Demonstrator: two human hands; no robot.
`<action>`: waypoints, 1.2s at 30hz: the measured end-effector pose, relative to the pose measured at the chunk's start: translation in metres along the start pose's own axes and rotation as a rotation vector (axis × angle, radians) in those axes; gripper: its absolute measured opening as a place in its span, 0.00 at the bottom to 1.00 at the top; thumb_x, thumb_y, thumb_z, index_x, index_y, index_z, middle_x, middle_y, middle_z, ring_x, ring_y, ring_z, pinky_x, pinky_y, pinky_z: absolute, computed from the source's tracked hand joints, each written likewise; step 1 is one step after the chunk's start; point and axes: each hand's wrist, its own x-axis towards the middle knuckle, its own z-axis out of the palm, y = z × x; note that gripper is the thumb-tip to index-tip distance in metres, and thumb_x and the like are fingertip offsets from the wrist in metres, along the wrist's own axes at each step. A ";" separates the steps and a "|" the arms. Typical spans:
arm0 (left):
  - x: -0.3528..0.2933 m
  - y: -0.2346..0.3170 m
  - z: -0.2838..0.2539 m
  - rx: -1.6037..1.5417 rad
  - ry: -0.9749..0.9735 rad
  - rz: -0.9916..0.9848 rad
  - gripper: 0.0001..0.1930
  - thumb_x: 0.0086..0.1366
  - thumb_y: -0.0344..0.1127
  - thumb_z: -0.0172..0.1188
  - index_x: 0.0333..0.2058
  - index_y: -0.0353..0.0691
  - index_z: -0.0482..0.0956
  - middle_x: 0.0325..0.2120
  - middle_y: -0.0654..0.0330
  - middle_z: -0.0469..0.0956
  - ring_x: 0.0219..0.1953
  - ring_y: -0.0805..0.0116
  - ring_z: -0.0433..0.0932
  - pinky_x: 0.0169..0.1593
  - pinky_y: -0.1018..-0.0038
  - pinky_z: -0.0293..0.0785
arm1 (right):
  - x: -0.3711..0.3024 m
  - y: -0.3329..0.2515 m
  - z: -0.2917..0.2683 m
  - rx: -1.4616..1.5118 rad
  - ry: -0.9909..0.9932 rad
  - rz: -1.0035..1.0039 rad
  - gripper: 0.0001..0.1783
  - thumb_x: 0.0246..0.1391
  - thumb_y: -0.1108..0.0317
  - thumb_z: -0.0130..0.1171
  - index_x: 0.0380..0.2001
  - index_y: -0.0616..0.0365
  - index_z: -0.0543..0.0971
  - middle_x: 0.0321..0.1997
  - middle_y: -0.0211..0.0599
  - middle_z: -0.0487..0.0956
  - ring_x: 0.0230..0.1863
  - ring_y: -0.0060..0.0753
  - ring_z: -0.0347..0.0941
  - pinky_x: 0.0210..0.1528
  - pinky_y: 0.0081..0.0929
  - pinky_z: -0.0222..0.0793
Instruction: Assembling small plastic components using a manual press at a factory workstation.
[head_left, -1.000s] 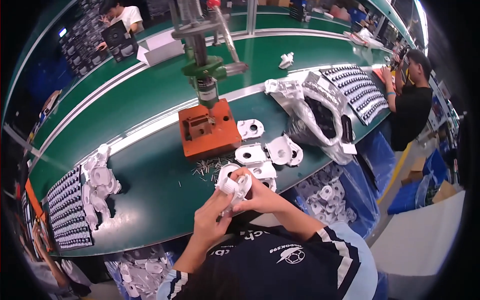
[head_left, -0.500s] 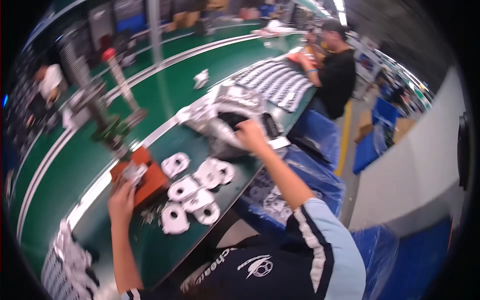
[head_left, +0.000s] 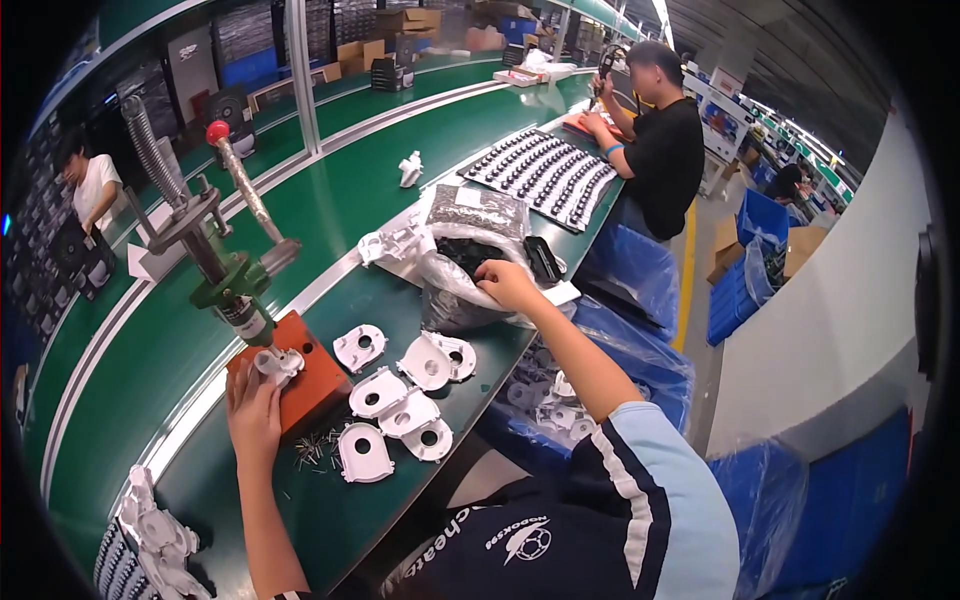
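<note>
My left hand [head_left: 253, 412] is at the left side of an orange block [head_left: 318, 378], its fingertips against a small white plastic part [head_left: 280, 366] on top. Directly over that part stands a green hand press [head_left: 232, 285] with a red-knobbed lever [head_left: 240, 175]. To the right, my right hand [head_left: 510, 286] is at the mouth of a clear plastic bag [head_left: 455, 300] of small black parts [head_left: 462, 252]. Its fingers are curled and pressed together; whatever they pinch is too small to make out. Several white round-holed covers [head_left: 378, 392] lie between my hands, beside loose metal pins [head_left: 315, 452].
Rows of black parts on a white sheet [head_left: 545, 175] lie farther along the green bench [head_left: 350, 215], near a co-worker [head_left: 660, 140]. Blue lined bins [head_left: 640, 345] stand below the bench edge at right. White parts [head_left: 155, 535] are piled at the lower left.
The view has shifted slightly and become sharp. Both hands stay at about the same places, the left at the block and the right at the bag's mouth.
</note>
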 end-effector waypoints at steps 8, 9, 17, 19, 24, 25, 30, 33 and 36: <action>-0.002 -0.012 0.008 0.004 -0.047 0.000 0.06 0.57 0.28 0.56 0.33 0.33 0.74 0.47 0.44 0.72 0.53 0.47 0.68 0.57 0.60 0.63 | -0.002 -0.004 0.001 0.141 0.175 -0.021 0.12 0.45 0.74 0.59 0.37 0.62 0.76 0.24 0.32 0.74 0.26 0.24 0.69 0.32 0.23 0.66; -0.002 -0.012 0.006 -0.008 -0.064 -0.002 0.06 0.56 0.28 0.56 0.33 0.33 0.74 0.47 0.44 0.72 0.53 0.47 0.68 0.57 0.60 0.64 | -0.003 -0.008 0.000 0.184 0.219 -0.024 0.12 0.46 0.75 0.58 0.38 0.62 0.76 0.24 0.33 0.74 0.27 0.24 0.71 0.32 0.23 0.67; -0.011 -0.009 0.003 -0.070 -0.032 -0.063 0.06 0.57 0.27 0.56 0.33 0.33 0.75 0.46 0.44 0.72 0.52 0.45 0.68 0.56 0.59 0.63 | 0.003 -0.055 -0.015 0.573 0.241 0.078 0.13 0.54 0.79 0.49 0.44 0.67 0.71 0.32 0.36 0.73 0.34 0.28 0.77 0.30 0.20 0.74; -0.014 -0.008 0.004 -0.065 -0.020 -0.096 0.06 0.57 0.26 0.55 0.34 0.32 0.74 0.46 0.44 0.72 0.53 0.44 0.67 0.57 0.58 0.62 | 0.015 -0.064 0.001 0.581 0.047 -0.112 0.12 0.53 0.79 0.51 0.43 0.68 0.71 0.31 0.35 0.74 0.35 0.25 0.76 0.34 0.20 0.73; -0.010 -0.006 0.007 -0.014 0.069 -0.053 0.06 0.54 0.28 0.57 0.33 0.38 0.77 0.44 0.48 0.74 0.52 0.48 0.68 0.59 0.58 0.61 | 0.016 -0.131 0.046 0.490 -0.110 -0.140 0.14 0.49 0.73 0.58 0.40 0.65 0.73 0.33 0.34 0.78 0.36 0.21 0.74 0.41 0.17 0.68; -0.010 -0.005 0.006 0.000 0.082 -0.068 0.06 0.54 0.29 0.56 0.32 0.38 0.77 0.44 0.48 0.74 0.52 0.49 0.68 0.59 0.58 0.60 | 0.016 -0.145 0.057 0.485 -0.158 -0.154 0.13 0.49 0.74 0.58 0.39 0.66 0.73 0.35 0.35 0.79 0.38 0.20 0.74 0.42 0.17 0.68; -0.015 -0.011 0.017 0.138 0.171 -0.036 0.07 0.52 0.30 0.56 0.32 0.39 0.78 0.42 0.49 0.75 0.51 0.51 0.70 0.59 0.57 0.61 | 0.010 -0.196 0.106 0.637 -0.373 -0.180 0.12 0.46 0.72 0.62 0.35 0.66 0.76 0.32 0.36 0.80 0.33 0.20 0.75 0.37 0.17 0.70; -0.021 -0.015 0.020 0.167 0.174 -0.042 0.09 0.50 0.29 0.56 0.32 0.39 0.78 0.42 0.50 0.75 0.50 0.51 0.72 0.57 0.58 0.64 | 0.006 -0.219 0.119 0.561 -0.350 -0.293 0.12 0.45 0.71 0.63 0.33 0.65 0.77 0.32 0.35 0.79 0.33 0.23 0.75 0.37 0.20 0.70; -0.024 -0.002 0.021 0.214 0.198 -0.054 0.09 0.49 0.28 0.55 0.32 0.38 0.77 0.43 0.50 0.75 0.49 0.51 0.72 0.56 0.59 0.66 | 0.003 -0.227 0.122 0.480 -0.345 -0.323 0.12 0.44 0.72 0.63 0.33 0.65 0.77 0.32 0.34 0.79 0.33 0.24 0.74 0.38 0.21 0.69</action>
